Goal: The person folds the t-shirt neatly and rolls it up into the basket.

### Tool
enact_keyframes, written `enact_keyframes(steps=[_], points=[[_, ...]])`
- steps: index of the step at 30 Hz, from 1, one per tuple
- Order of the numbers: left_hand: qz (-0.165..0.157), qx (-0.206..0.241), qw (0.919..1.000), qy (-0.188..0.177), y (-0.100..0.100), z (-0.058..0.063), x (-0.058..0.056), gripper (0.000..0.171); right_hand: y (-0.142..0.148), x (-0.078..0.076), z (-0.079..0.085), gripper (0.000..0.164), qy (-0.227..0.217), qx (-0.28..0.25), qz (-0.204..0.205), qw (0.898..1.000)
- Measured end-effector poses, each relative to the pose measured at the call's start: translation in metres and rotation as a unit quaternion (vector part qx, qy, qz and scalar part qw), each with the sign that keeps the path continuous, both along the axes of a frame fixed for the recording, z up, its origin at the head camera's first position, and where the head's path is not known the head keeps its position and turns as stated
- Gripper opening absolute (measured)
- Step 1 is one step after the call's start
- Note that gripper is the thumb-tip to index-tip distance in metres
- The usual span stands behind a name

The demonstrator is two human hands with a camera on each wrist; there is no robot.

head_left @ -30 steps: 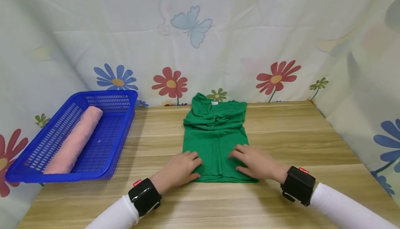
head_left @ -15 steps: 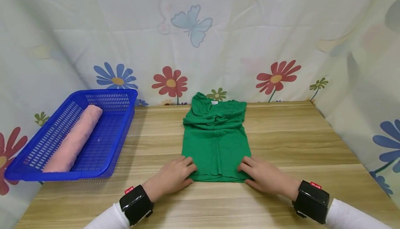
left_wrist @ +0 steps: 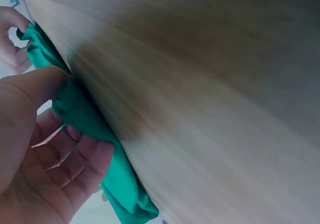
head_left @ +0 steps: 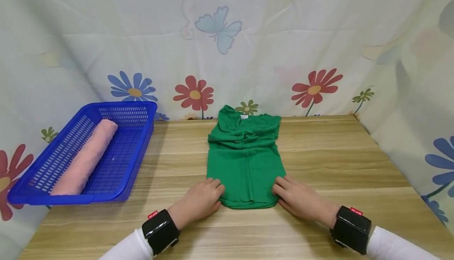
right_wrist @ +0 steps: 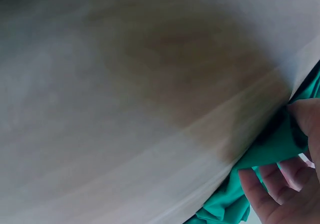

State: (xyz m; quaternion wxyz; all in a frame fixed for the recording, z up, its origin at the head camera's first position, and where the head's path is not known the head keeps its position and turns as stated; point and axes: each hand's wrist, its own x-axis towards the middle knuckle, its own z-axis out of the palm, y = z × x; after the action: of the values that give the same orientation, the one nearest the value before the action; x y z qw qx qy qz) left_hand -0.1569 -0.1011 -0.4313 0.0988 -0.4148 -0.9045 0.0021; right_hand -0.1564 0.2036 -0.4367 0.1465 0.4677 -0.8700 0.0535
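Note:
A green shirt (head_left: 244, 169) lies folded into a narrow strip on the table, its collar with a white label at the far end and wrinkles across its upper part. My left hand (head_left: 202, 197) pinches the near left corner of its hem between thumb and fingers. At the near right corner, my right hand (head_left: 301, 199) pinches the hem the same way. In the left wrist view the left thumb (left_wrist: 47, 83) presses the green cloth (left_wrist: 85, 116) from the near side. The right wrist view has the right fingers (right_wrist: 260, 186) behind the cloth (right_wrist: 275, 144).
A blue plastic basket (head_left: 133, 165) stands at the left of the wooden table (head_left: 330, 153), with a rolled pink cloth (head_left: 86, 157) inside. A flower-printed curtain (head_left: 269, 55) borders the table at the back and sides.
Both hands have moved outward from the lower part of the shirt to its hem corners and now pinch them. The hem's near edge has bowed slightly. The basket stays put.

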Motion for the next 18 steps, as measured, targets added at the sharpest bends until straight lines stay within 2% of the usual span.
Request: enact_keyframes(steps=[5, 12, 18], points=[[-0.010, -0.016, 0.9998, -0.007, 0.001, 0.003, -0.002, 0.014, -0.001, 0.000, 0.003, 0.018, -0.011, 0.000, -0.002, 1.000], [-0.018, -0.012, 0.9987, -0.046, -0.002, 0.019, 0.002, 0.013, 0.000, 0.007, 0.020, 0.013, -0.127, 0.001, -0.030, 0.991], [-0.029, 0.008, 0.9976, -0.062, -0.006, 0.038, 0.010, 0.016, -0.003, 0.014, 0.039, 0.011, -0.162, -0.019, -0.014, 0.987]])
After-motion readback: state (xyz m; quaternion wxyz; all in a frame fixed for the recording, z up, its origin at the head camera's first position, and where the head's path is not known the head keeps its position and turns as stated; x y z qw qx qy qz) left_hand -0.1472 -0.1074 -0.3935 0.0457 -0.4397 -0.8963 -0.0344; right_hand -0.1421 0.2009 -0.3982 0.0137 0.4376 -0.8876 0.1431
